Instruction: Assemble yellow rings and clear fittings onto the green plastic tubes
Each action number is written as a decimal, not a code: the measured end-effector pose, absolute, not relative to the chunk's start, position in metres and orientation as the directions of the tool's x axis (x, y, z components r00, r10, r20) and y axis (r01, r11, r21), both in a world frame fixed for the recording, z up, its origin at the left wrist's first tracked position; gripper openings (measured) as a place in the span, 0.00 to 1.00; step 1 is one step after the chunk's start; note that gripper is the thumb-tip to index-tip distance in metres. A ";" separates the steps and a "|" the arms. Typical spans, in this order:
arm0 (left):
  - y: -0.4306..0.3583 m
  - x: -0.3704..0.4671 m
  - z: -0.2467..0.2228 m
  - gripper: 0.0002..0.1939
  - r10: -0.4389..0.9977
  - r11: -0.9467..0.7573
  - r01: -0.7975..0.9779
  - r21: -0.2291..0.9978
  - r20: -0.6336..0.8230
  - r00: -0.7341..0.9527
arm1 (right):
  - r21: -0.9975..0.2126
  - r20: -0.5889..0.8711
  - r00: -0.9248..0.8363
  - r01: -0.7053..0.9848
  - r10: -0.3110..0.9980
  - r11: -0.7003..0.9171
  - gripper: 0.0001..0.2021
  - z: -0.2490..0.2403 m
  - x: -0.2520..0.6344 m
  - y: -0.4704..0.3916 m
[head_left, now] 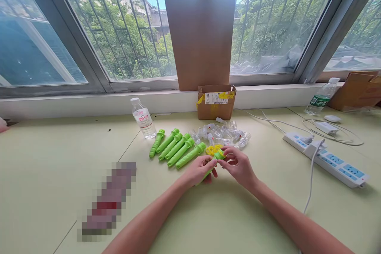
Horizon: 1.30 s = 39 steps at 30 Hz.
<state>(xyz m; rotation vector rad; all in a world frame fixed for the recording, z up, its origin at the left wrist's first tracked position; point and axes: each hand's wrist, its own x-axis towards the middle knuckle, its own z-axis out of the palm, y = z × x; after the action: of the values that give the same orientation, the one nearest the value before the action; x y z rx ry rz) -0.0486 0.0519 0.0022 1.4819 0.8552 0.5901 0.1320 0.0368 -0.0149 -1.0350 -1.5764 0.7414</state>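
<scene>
My left hand [204,168] is closed around a green plastic tube [219,154] with a wider end, held at a slant above the table. The fingers of my right hand [238,164] pinch at that wider end; a bit of yellow shows there, but I cannot make out whether it is a separate ring. Just behind lie several small yellow rings [211,150]. To the left, several more green plastic tubes [180,152] with threaded ends rest side by side. A pile of small clear plastic bottles [222,131] lies beyond my hands.
An open cardboard box [216,109] stands behind the pile, with a cardboard sheet [202,43] against the window. Water bottles stand left [143,119] and far right [321,97]. A white power strip [327,160] with cables lies right. A blurred patch [108,202] covers something at left.
</scene>
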 end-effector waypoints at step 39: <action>0.053 -0.050 0.005 0.25 0.782 0.113 0.098 0.989 -0.149 0.606 | -0.912 0.374 -0.103 0.142 0.922 0.385 0.16 -0.012 0.130 0.037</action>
<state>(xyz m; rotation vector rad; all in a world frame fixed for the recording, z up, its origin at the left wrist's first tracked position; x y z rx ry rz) -0.0504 0.0530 0.0047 1.3892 0.8143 0.5928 0.1297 0.0375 -0.0117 -0.9872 -1.5386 0.8839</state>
